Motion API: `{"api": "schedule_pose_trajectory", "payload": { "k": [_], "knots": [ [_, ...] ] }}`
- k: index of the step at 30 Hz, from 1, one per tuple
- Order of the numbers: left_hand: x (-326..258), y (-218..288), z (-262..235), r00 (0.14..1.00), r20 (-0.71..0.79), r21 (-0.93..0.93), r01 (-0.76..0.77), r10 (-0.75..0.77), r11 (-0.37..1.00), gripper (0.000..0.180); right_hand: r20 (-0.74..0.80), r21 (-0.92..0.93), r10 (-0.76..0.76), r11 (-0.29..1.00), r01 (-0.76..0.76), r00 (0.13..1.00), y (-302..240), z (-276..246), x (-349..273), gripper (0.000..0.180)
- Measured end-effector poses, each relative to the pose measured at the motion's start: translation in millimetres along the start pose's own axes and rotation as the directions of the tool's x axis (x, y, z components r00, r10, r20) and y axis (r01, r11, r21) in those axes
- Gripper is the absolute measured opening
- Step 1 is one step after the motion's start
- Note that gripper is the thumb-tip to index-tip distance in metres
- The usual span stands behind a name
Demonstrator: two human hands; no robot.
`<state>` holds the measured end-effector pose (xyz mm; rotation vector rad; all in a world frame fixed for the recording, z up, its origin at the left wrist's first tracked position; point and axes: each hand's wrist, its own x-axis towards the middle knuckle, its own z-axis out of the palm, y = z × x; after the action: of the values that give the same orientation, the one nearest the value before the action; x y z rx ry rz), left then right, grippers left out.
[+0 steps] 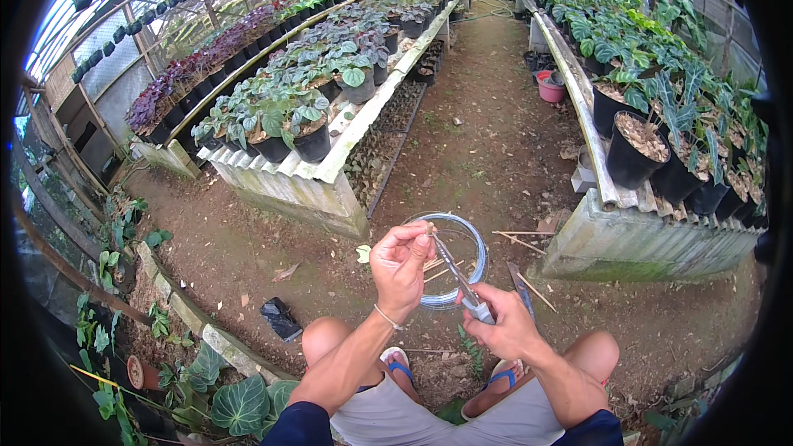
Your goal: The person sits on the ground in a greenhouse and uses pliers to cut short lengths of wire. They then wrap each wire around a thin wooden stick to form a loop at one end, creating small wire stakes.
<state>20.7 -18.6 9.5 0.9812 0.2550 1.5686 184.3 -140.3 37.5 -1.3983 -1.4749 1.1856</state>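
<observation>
My right hand is closed round the grey handle of a long, thin metal tool. The shaft slants up and left, its tip close to my left fingertips. Whether it is a knife cannot be made out. My left hand is closed in a pinch, thumb against fingers, on a small brownish piece too small to name. Below both hands a coil of bluish-grey wire lies on the soil, partly hidden by them. Thin light sticks lie beside and inside the coil.
A dark flat blade lies right of the coil. Left of my knee is a black plastic bag. Long benches with potted plants flank the dirt path; a pink pot stands farther off. Low concrete edging curves at left.
</observation>
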Motion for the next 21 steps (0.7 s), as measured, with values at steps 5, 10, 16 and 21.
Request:
{"api": "schedule_pose_trajectory", "payload": {
  "k": [5,10,16,21],
  "knots": [
    [2,3,-2,0.995,0.029,-0.039,0.094,-0.093,0.995,0.015,0.015,0.073,0.029,0.997,-0.030,0.999,1,-2,1,0.034],
    [5,1,-1,0.987,0.016,-0.050,0.163,-0.162,0.985,0.013,-0.078,-0.085,0.020,0.996,-0.027,0.997,0,2,0,0.035],
    [4,-1,-3,0.968,0.006,-0.054,0.250,-0.250,0.967,0.016,-0.195,-0.195,-0.076,0.980,0.037,0.978,2,7,2,0.040],
    [5,1,-5,0.955,0.006,0.003,0.295,-0.295,0.955,0.021,-0.246,-0.312,-0.202,0.942,0.120,0.948,-3,8,2,0.044]
  ]
}}
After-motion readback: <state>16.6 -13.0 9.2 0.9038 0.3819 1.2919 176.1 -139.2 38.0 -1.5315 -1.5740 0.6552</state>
